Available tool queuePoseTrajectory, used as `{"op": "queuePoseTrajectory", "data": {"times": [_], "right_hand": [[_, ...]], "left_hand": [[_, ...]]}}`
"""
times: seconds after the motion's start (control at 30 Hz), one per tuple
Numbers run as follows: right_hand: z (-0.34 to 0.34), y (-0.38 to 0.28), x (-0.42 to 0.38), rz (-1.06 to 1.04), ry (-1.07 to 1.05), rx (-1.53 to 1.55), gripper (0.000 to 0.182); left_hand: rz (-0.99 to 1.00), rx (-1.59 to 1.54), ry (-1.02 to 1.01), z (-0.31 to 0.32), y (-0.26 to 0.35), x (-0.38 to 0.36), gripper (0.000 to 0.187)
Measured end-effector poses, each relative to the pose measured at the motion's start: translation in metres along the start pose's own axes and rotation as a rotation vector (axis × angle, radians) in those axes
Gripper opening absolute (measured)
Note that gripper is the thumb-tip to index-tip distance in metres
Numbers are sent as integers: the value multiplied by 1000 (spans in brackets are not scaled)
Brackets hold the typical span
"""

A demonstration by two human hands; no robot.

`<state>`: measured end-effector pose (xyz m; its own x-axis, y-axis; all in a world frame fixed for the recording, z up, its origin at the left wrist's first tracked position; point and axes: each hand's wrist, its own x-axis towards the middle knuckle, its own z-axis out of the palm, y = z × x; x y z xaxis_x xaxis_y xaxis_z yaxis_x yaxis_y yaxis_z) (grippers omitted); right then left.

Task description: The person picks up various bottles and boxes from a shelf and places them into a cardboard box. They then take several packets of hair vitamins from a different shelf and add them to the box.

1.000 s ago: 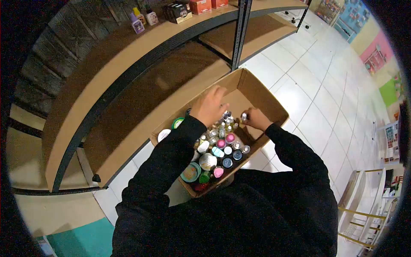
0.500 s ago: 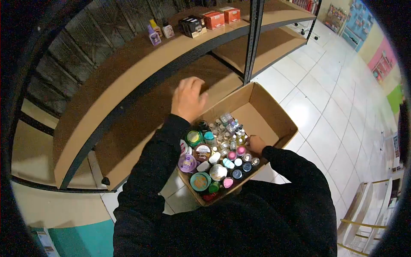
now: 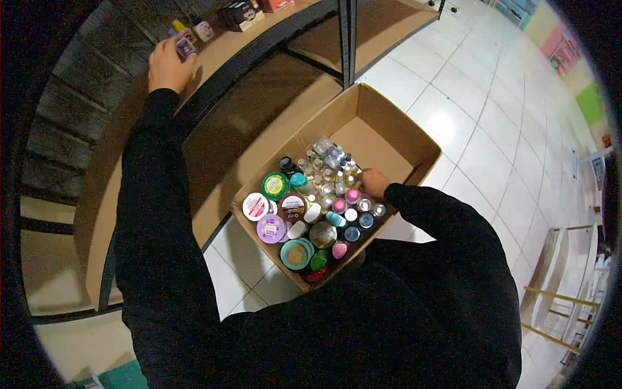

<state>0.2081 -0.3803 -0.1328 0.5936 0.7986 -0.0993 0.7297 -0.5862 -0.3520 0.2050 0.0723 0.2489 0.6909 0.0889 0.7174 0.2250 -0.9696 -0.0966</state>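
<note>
My left hand [image 3: 170, 66] reaches to the upper shelf, its fingers closed around a small purple bottle [image 3: 186, 48]. Just beyond it stand a yellow-capped bottle [image 3: 178, 26] and a white bottle with a dark top [image 3: 204, 30]. Inside the cardboard box [image 3: 414, 139], my right hand [image 3: 374, 183] is curled beside a cluster of small clear bottles [image 3: 319, 170]; its fingertips are hidden, so what it grips cannot be made out. Several jars fill the near part of the box, among them a purple-lidded jar [image 3: 271, 229], a green-lidded jar [image 3: 275, 185] and a teal jar [image 3: 297, 253].
Along the shelf [image 3: 223, 55] stand a black carton [image 3: 241, 14] and a red carton [image 3: 275, 4]. A black metal post [image 3: 348, 45] rises behind the box. White floor tiles [image 3: 453, 117] extend to the right, where a white rack [image 3: 562, 279] stands.
My left hand has moved from above the box up and left to the shelf and closed on the purple bottle. My view has shifted; my right hand stays in the box.
</note>
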Motion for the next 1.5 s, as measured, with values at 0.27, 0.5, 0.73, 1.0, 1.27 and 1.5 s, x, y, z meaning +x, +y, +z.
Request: {"op": "queuePoseTrajectory", "data": {"times": [0.27,0.5,0.73,1.0,1.27,1.5], "right_hand": [[30,14,9,65,-51,61,19],[6,-2,0,21,12,148,18],[-7,-6,-2,74,-168,26,16],[-62,-12,-3,0,-39,-7,15],[-84,-9,10,15,9,-52,29],[-182,-56,13,119,345,362,28]], "left_hand": [[-365,-383,-329,59,-50,18,39],[-607,-479,-349,56,-46,30,39],[-592,-370,-311,68,-46,35,52],[-619,-155,-436,73,-46,47,59],[-651,-111,-315,48,-14,47,51],[-208,-674,44,-22,91,11,32]]}}
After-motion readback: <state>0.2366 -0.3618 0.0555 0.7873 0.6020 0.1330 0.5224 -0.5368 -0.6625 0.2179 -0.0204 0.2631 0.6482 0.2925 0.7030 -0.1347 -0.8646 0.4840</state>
